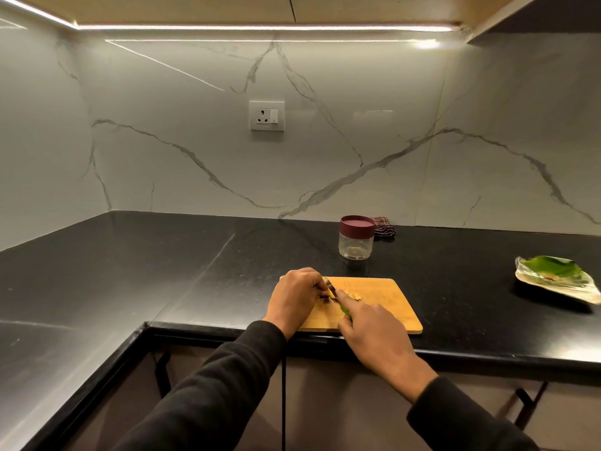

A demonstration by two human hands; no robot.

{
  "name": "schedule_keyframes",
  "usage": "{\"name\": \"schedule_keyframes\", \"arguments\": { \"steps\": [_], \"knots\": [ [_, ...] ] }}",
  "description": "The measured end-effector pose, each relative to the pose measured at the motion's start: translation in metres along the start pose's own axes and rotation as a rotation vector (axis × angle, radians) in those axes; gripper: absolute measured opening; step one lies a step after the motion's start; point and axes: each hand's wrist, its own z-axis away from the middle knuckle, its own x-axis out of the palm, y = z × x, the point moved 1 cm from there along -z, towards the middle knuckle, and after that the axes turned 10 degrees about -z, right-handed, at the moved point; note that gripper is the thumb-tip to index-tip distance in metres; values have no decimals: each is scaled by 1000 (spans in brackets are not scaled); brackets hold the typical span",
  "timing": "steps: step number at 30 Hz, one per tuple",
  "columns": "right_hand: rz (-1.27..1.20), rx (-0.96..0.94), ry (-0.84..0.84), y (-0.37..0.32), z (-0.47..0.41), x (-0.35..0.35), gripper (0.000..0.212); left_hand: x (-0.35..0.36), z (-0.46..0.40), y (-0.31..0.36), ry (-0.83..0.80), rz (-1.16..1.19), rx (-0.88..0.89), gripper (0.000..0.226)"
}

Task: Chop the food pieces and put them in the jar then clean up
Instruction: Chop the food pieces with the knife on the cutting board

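Currently left hand (297,296) fingers are pinching a food piece (328,294) on the cutting board (387,307); right hand (374,333) fingers are gripping the knife (338,299).

Wooden cutting board (383,304), matt, at 6 o'clock. Polished black stone counter (162,271), glossy. Clear plastic jar (356,245) with matt maroon lid (357,225) at 12 o'clock of board. Checked cloth (385,226). Glossy marble-look wall (195,125).

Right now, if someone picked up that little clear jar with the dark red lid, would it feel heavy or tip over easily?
The jar is probably light: its clear wall shows only a few pieces at the bottom. It looks squat and wide, standing flat on the black counter, so a nudge would more likely slide it than tip it. The smooth wall may be a bit slippery.
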Motion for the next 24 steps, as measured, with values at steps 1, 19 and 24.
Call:
{"name": "schedule_keyframes", "arguments": {
  "steps": [1,19,24],
  "knots": [
    [6,-2,1,0,0,0,55,0,0,0,1,1,-2,9],
    [165,-10,-24,-2,-10,6,56,-1,0,-1,-1,45,-44,5],
    [186,-21,-30,-4,-20,8,56,-2,0,-1,-8,41,-39,8]
  ]
}}
